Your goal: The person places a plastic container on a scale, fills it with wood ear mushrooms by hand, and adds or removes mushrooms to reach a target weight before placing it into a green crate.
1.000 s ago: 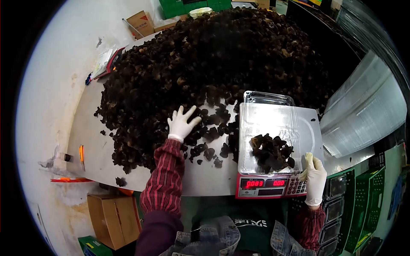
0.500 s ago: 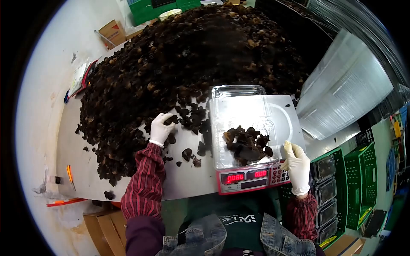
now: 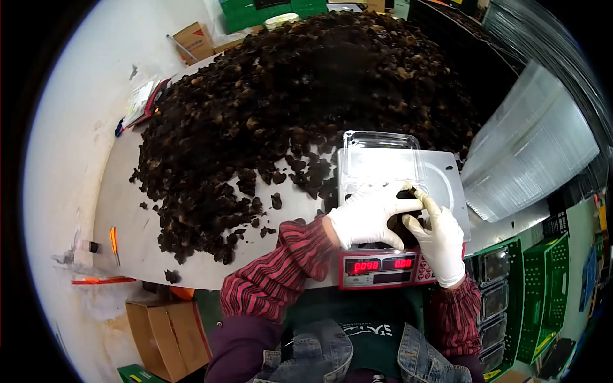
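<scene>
Both gloved hands are over a clear plastic container [image 3: 381,140] on the scale [image 3: 454,191], whose red display reads 0.090. My left hand [image 3: 373,216] reaches in from the left with its fingers curved over the dark pieces in the container. From the right, my right hand [image 3: 437,236] bends its fingers in towards the left one, their fingertips close together. Dark fungus-like pieces show between the hands, but whether any are gripped is hidden. A large pile of dark pieces [image 3: 306,83] covers the table behind.
Stacked clear containers [image 3: 530,147] lean at the right. Green crates [image 3: 543,290] and filled boxes [image 3: 493,300] stand at the lower right. An orange-handled tool [image 3: 114,244] lies at the table's left; a cardboard box [image 3: 169,338] sits below.
My left hand has moved right from the loose pieces to the container. My right hand has come up over its right side. The display went from 0.086 to 0.090.
</scene>
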`<state>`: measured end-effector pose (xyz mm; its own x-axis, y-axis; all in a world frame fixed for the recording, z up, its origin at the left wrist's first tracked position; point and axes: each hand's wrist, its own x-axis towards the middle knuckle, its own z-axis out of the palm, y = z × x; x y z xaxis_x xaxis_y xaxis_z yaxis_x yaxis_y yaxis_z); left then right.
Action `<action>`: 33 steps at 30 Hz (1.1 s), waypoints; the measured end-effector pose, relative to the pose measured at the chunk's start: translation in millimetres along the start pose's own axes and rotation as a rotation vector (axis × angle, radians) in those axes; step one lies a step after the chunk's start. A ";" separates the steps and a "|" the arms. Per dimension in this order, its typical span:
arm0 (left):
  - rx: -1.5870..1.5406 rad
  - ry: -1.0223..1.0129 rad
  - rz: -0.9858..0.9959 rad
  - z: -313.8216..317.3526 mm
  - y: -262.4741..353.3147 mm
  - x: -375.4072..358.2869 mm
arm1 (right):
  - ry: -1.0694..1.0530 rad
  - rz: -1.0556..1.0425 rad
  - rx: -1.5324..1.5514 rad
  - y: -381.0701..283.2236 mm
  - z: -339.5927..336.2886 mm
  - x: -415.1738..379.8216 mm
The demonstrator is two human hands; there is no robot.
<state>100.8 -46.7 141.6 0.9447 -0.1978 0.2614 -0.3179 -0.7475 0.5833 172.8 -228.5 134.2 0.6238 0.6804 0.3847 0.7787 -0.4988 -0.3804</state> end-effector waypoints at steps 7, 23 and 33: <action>0.211 0.199 0.023 24.2 -3.2 -26.0 | 0.002 -0.175 -0.131 10.8 12.6 -3.5; 0.427 0.366 -0.497 34.8 -152.6 -104.7 | 0.214 0.318 0.414 31.4 -3.7 -23.0; -0.200 0.725 -0.398 -19.7 -92.0 -104.4 | 0.238 0.300 0.351 48.7 0.4 -41.6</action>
<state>29.8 55.2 75.8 0.7261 0.5622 0.3958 -0.0452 -0.5354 0.8434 184.7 -280.9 99.4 0.8459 0.3734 0.3808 0.5195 -0.4152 -0.7468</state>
